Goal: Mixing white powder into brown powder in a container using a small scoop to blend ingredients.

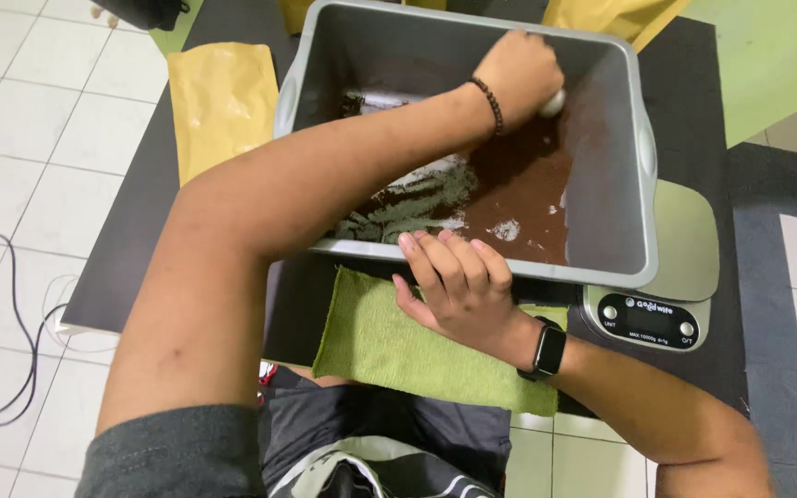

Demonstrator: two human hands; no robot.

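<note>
The left hand [518,74] is clenched on a small white scoop [553,101] deep in the grey tub [638,138] of brown powder [518,194]. The right hand [454,281], fingers flat and holding nothing, steadies the near rim. Best to scoop slowly, tub held still.

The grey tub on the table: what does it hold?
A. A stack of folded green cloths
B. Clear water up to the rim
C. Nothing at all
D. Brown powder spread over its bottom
D: brown powder covers much of the bottom of the grey tub, where the left hand reaches in while the right hand rests on the near rim.
</note>
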